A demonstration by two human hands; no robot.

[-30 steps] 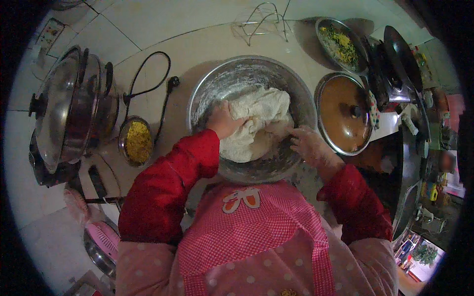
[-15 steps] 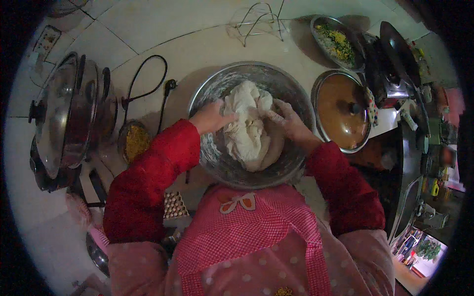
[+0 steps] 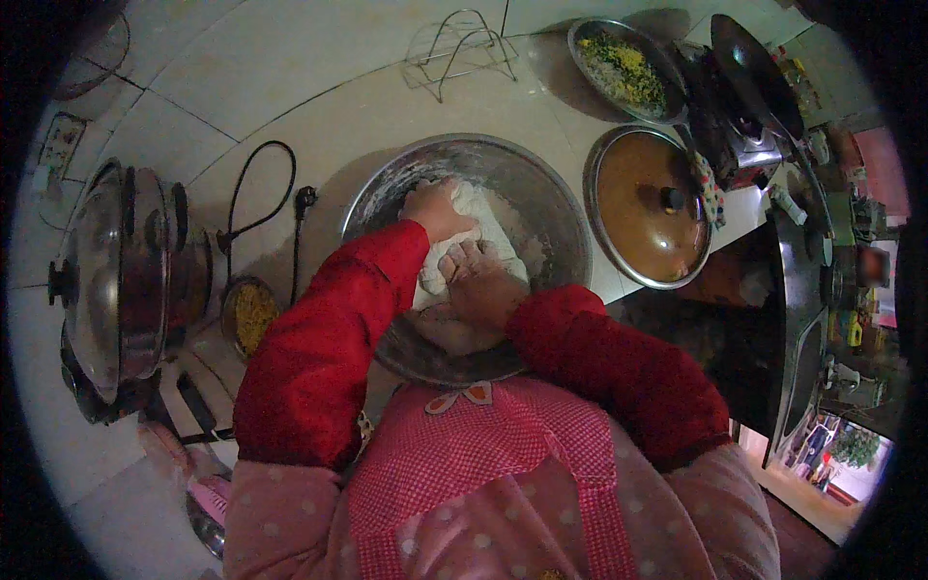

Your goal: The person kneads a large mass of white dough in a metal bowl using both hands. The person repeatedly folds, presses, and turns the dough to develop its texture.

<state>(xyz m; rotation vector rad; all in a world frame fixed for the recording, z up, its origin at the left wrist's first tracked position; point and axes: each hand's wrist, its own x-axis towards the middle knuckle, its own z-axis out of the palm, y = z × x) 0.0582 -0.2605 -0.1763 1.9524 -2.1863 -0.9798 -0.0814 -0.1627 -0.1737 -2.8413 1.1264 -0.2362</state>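
Observation:
A large steel mixing bowl (image 3: 546, 198) sits on the pale counter in front of me, holding a white lump of dough (image 3: 488, 232). My left hand (image 3: 437, 211) presses as a fist into the far left part of the dough. My right hand (image 3: 480, 285) lies on the near part of it, knuckles down, fingers curled. Both arms wear red sleeves, and much of the dough is hidden under them.
A round brown pot lid (image 3: 646, 205) lies right of the bowl, a steel dish of yellow-green food (image 3: 625, 68) behind it, a dark wok (image 3: 754, 77) at far right. Left stand a lidded steel pot (image 3: 121, 280), a small bowl of yellow grains (image 3: 253, 314), a black cord (image 3: 259, 198). A wire rack (image 3: 456, 48) stands behind.
Both hands have come closer together on the dough, the right one drawn toward me over its near part. The dough looks flatter and more covered by my arms.

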